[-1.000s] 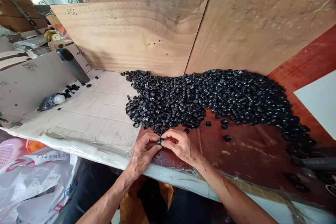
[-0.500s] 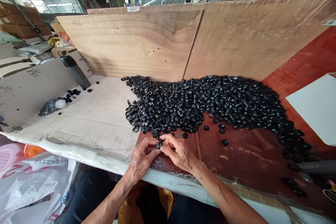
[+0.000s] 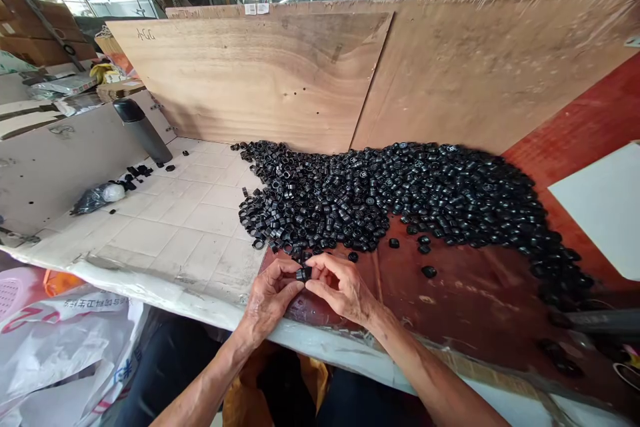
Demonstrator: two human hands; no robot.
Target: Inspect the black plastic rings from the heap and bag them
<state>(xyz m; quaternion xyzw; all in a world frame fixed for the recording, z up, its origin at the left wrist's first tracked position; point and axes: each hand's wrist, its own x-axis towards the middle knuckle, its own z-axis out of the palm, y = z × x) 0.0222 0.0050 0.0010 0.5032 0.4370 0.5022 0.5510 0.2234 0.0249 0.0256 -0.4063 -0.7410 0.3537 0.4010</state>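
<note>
Between my two hands, just above the near edge of the table, is a small black plastic cap-like part (image 3: 303,273). My left hand (image 3: 273,293) pinches it from the left between thumb and index finger. From the right, the thumb and index finger of my right hand (image 3: 343,287) close on the same part. Whether it is one piece or two pressed together I cannot tell. Right beyond my fingers lies a big heap of small black ring-like and cap-like parts (image 3: 320,200), spreading far to the right. A few loose black caps (image 3: 429,271) lie on the red-brown board.
Plywood boards (image 3: 250,80) stand upright behind the heap. A dark grey bottle (image 3: 145,133) and a small plastic bag (image 3: 93,200) are at the left on the pale tiled surface (image 3: 165,220). A white board (image 3: 600,207) leans at the right. White sacks (image 3: 65,353) sit below the table's left edge.
The two hands have come slightly closer, and the black part between the fingers now shows more squarely. The camera view has shifted a little.
</note>
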